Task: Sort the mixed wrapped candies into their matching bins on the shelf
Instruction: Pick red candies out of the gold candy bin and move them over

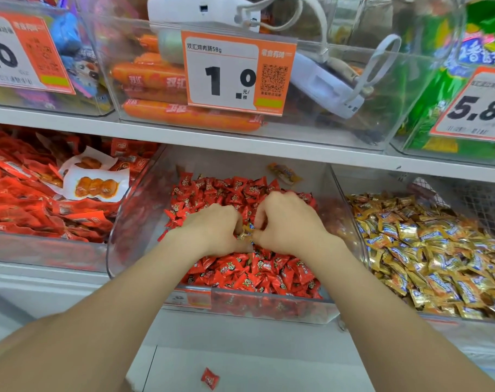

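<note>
Pinching candy crosswise, left hand, right hand

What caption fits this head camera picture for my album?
Left hand and right hand pinch stray gold candies in the red candy bin, beside the gold candy pile.

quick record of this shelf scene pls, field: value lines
hands: left hand and right hand meet over the red candy bin, fingers curled
held: gold candies pinched between them
matching bin: gold candy bin, to the right
stray: red candy on the ledge below
above: sausages, price tag reading 1.0
</note>
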Tool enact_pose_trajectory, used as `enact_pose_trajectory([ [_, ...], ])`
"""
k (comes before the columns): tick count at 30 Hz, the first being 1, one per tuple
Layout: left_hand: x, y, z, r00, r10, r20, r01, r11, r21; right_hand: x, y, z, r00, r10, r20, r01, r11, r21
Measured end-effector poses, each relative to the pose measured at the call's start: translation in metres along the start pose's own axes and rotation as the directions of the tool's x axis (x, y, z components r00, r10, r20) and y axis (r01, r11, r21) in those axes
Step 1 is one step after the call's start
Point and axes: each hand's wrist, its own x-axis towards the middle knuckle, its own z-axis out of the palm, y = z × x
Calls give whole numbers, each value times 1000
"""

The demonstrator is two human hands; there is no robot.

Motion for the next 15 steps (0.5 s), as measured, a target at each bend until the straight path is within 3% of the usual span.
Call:
enact_pose_trajectory([
  [5, 7, 7, 8, 995, 103, 2, -103, 993, -65, -3, 5, 1, 986, 43, 164, -29, 996, -85],
  [10, 3, 6, 1, 994, 65, 89, -58, 995, -75, 1, 6, 2, 975, -11, 223, 23, 998, -51],
  [15, -16, -2, -19, 996, -10, -89, -9, 979, -205, 0, 13, -7, 978, -59, 200, 34, 991, 126],
])
